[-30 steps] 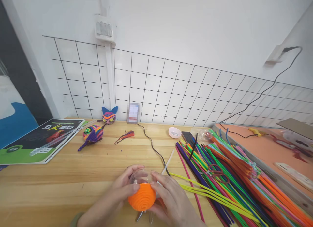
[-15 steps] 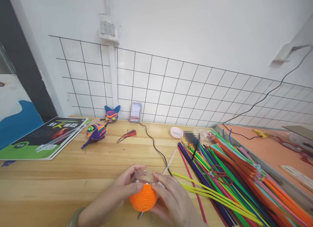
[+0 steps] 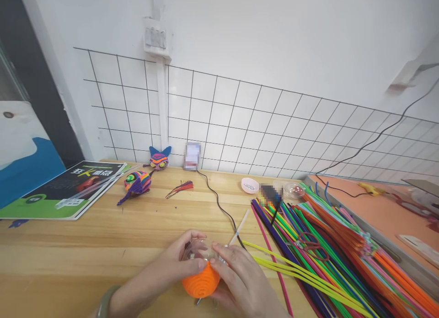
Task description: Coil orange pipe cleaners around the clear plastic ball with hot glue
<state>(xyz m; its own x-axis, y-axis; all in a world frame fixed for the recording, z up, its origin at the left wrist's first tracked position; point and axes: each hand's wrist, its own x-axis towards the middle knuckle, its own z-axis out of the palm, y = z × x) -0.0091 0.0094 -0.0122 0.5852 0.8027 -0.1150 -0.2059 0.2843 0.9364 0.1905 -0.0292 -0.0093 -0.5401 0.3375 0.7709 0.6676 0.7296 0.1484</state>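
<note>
Low in the head view, over the near part of the table [image 3: 68,258], the ball [image 3: 201,248] sits between two hands, clear above and covered below by a ribbed orange coil [image 3: 201,285]. The left hand [image 3: 176,259] curls round its left side, thumb laid where orange meets clear; the right hand [image 3: 242,274] closes on the other side, fingertips near the same line. Both hold the ball. Whether the right also pinches a loose end is hidden.

The step looks like seating the coil's upper edge. To do it well, the left thumb should pin the top row while the right fingers press it snug against the shell, lightly and evenly, turning the ball little by little so the rows stay level.

Below the ball a metal tip [image 3: 198,301] shows; its owner cannot be told, so care there is wise. The white stick [image 3: 239,227] and yellow stems [image 3: 274,265] lie near the right hand, best kept clear of its wrist. Scissors [image 3: 313,247] rest farther right, on the pile.
</note>
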